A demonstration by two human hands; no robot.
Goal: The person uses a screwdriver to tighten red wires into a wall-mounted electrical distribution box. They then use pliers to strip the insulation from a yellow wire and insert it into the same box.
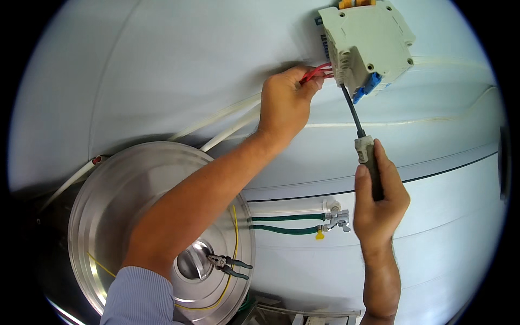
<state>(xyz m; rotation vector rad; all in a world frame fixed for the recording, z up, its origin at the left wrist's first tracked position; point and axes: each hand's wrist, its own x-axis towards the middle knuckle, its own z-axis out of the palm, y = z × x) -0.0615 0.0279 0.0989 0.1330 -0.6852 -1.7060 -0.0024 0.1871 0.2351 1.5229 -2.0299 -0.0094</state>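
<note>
A pale circuit breaker block [374,46] with blue levers sits on the wall at the upper right. Several red wires [318,70] run into its left side. Pinched round those wires, close to the block, is my left hand [286,103]. My right hand [383,203] is wrapped round the dark handle of a screwdriver [353,111], which points up. Its tip meets the underside of the breaker block, where the very end is hidden.
Below my left forearm is a round metal lid [157,162], with pliers [230,265] and a yellow wire [235,233] lying on it. A tap [338,219] with green hoses [287,219] is on the wall. White cables [233,127] run along it; a metal rack [303,314] shows below.
</note>
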